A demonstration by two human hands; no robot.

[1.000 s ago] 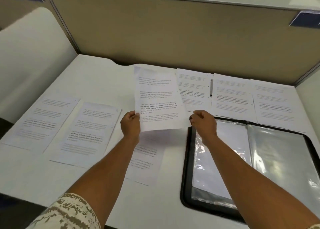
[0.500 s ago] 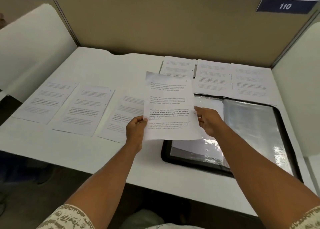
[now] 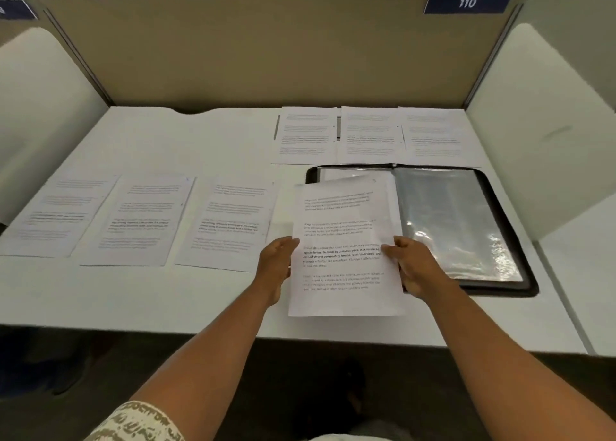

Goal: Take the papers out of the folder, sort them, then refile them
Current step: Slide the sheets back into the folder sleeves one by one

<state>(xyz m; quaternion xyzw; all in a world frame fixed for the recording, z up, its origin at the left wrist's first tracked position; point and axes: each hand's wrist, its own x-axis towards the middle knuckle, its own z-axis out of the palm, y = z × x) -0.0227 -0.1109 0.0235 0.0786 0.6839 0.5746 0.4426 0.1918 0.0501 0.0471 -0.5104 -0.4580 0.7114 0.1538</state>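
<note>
— From the head view, what step is this?

— I'd say refiling. One printed sheet [image 3: 343, 247] is held over the left page of the open folder [image 3: 466, 227], which lies at the tabletop's right edge. The right hand [image 3: 416, 267] pinches the sheet's right edge, thumb on top and fingers curled under. The left hand [image 3: 278, 264] lies against the left edge with fingers fairly straight; whether it grips, I cannot tell.

— And the other papers?

— Three sheets [image 3: 133, 220] lie in a row along the tabletop's left half, toward the near edge. Three more sheets [image 3: 370, 135] sit along the far edge, just beyond the folder.

— What does the next move need?

— Probably squaring the sheet with a clear sleeve [image 3: 446, 220] and finding its opening. The thin paper could buckle if pushed crooked, so both edges want guiding.
</note>
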